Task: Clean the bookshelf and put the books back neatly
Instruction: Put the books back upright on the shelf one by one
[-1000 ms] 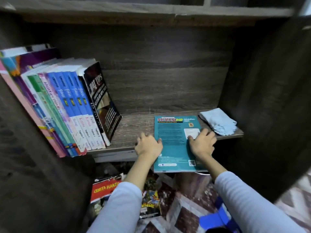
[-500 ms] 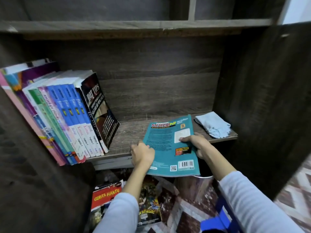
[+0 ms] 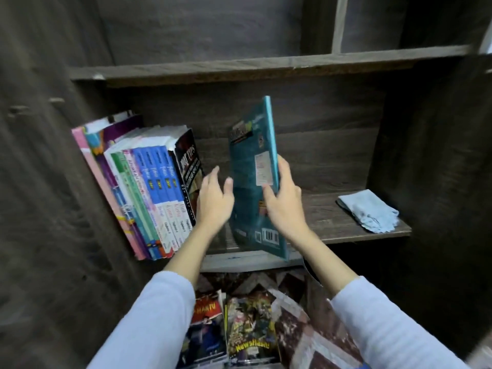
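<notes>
A thin teal book (image 3: pixel 250 166) stands upright on the dark wooden shelf (image 3: pixel 330 225), its bottom corner at the front edge. My right hand (image 3: pixel 282 201) grips its right edge, thumb on the back cover. My left hand (image 3: pixel 214 201) is open, fingers spread, between the teal book and the leaning row of books (image 3: pixel 149 193) at the shelf's left. The outermost book of that row is black (image 3: pixel 190 169).
A folded light-blue cloth (image 3: pixel 368 210) lies at the shelf's right end. Comic books and magazines (image 3: pixel 234 331) lie on the patterned floor below. Another shelf board (image 3: pixel 239 66) runs above, and dark side panels close in left and right.
The teal book, flat on the shelf a second ago, has been tipped up to stand on its edge. My left hand let go of it and moved left toward the row.
</notes>
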`<move>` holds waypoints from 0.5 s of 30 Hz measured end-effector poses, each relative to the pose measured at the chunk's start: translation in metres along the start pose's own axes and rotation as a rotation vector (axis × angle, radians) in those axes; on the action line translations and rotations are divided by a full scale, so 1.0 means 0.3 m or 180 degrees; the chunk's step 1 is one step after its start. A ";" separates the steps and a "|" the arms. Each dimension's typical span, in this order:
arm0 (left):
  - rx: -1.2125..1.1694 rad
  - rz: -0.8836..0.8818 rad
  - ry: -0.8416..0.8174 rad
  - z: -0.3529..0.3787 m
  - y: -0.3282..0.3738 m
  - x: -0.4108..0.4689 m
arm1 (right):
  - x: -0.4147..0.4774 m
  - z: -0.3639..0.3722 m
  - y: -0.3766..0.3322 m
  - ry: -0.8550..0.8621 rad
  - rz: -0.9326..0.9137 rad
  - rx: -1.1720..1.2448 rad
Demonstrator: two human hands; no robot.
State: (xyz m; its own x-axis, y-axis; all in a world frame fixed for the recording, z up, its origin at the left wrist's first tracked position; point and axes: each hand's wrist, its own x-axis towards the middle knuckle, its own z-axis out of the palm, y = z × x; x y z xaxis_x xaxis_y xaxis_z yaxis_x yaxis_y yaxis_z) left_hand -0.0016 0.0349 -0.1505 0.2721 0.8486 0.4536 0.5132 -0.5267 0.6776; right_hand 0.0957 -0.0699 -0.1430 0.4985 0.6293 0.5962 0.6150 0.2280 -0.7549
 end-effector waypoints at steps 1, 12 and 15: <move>-0.0220 0.0112 0.0149 -0.036 0.034 0.019 | -0.007 0.030 -0.006 -0.0023 -0.0111 -0.0141; 0.1076 0.1291 0.0221 -0.378 0.064 0.118 | -0.101 0.427 0.000 -0.0627 -0.0242 -0.0118; 0.1235 0.1316 0.0249 -0.380 -0.006 0.072 | -0.089 0.498 0.027 -0.0975 -0.0006 0.0327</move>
State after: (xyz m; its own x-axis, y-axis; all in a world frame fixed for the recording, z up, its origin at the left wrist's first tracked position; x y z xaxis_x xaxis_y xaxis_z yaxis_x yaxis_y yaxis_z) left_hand -0.0895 0.0486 -0.0761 0.4602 0.5620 0.6873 0.6423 -0.7452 0.1793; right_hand -0.0039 0.0262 -0.2060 0.2808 0.8197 0.4993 0.5431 0.2932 -0.7868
